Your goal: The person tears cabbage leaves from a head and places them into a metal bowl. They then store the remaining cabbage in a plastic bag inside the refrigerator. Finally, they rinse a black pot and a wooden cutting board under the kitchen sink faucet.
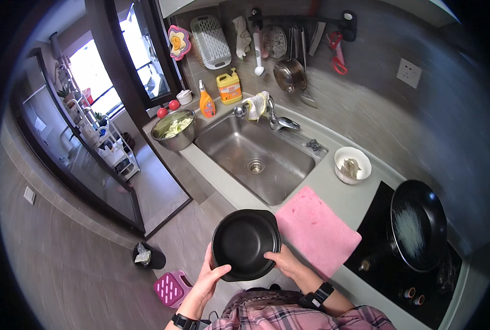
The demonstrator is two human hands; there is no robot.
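Note:
Both my hands hold a round black pot (245,243) in front of my body, its hollow inside facing up at me. My left hand (212,270) grips the near left rim, thumb over the edge. On the near right side, my right hand (283,260) clasps the rim with its thumb inside. The fingers beneath the pot are hidden. Just right of it, a pink cloth (317,231) lies spread on the counter. Beyond the pot is the stainless steel sink (228,150) with its chrome faucet (280,120), over which a small cloth (256,106) hangs.
A white bowl (352,166) with what looks like shrimp stands right of the sink. A black wok (428,222) sits on the stove (370,239). Cut vegetables fill a steel bowl (174,142) at the left, near an orange spray bottle (207,103). A pink stool (171,288) and trash bin (156,259) stand below.

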